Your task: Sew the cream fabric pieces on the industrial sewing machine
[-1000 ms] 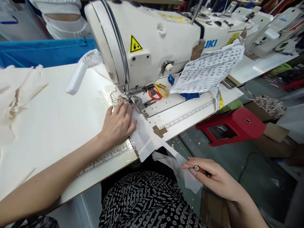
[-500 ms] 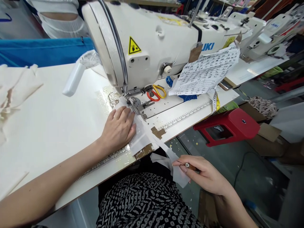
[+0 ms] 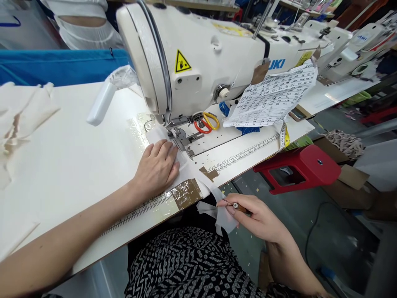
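My left hand [image 3: 157, 164] lies flat with its fingers stretched out on a thin white fabric piece [image 3: 185, 164], just in front of the presser foot [image 3: 171, 132] of the white sewing machine [image 3: 198, 45]. The fabric runs under the foot area, and a narrow end [image 3: 225, 217] hangs past the table edge. Over my lap my right hand [image 3: 257, 217] is closed around an awl [image 3: 240, 207] with a brown wooden handle. Its thumb and forefinger also pinch the hanging white fabric. The awl's thin metal shaft points left.
Scissors [image 3: 203, 125] with red and yellow handles lie behind the needle area. A handwritten sheet [image 3: 273, 97] hangs on the machine's front. Cream fabric pieces [image 3: 26, 111] lie at the table's left. A red stool [image 3: 316, 163] stands at the right, and a person in white [image 3: 85, 25] is beyond.
The fabric under my left hand has moved toward the machine, uncovering more brown tape at the table edge. My right hand has shifted slightly left and up with the awl and fabric end.
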`<control>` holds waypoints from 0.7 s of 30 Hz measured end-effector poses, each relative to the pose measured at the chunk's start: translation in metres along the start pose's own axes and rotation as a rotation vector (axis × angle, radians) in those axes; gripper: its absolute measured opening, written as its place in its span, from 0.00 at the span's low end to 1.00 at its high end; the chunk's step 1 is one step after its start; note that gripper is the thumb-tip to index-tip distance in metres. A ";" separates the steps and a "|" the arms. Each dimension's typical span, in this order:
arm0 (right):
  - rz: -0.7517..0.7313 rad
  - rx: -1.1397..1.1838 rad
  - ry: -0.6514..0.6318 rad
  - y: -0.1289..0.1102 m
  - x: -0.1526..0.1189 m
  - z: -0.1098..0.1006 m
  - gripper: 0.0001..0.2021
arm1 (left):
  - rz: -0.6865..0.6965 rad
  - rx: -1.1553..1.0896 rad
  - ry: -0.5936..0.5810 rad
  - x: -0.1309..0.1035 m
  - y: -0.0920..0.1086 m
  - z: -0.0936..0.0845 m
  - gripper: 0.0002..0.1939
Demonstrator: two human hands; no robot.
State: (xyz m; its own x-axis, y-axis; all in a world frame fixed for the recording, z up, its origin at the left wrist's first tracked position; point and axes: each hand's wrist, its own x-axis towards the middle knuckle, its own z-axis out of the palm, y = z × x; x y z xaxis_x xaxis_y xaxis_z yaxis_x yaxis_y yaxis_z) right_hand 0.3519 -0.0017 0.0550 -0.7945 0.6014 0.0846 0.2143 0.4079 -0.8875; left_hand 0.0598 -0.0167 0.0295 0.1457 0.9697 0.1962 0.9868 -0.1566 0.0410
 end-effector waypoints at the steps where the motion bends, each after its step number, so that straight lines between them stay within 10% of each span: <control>1: -0.005 0.004 0.003 0.001 0.002 0.000 0.11 | -0.001 -0.015 0.004 0.000 0.000 0.000 0.25; 21: -0.029 0.009 0.023 0.007 0.044 0.014 0.12 | 0.056 0.045 0.119 0.000 -0.003 0.005 0.25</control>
State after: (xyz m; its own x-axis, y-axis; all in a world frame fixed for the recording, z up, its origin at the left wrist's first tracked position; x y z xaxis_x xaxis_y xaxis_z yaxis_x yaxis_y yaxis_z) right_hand 0.3103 0.0182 0.0467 -0.7871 0.6049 0.1202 0.1861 0.4188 -0.8888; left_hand 0.0571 -0.0152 0.0241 0.1939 0.9300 0.3122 0.9799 -0.1987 -0.0168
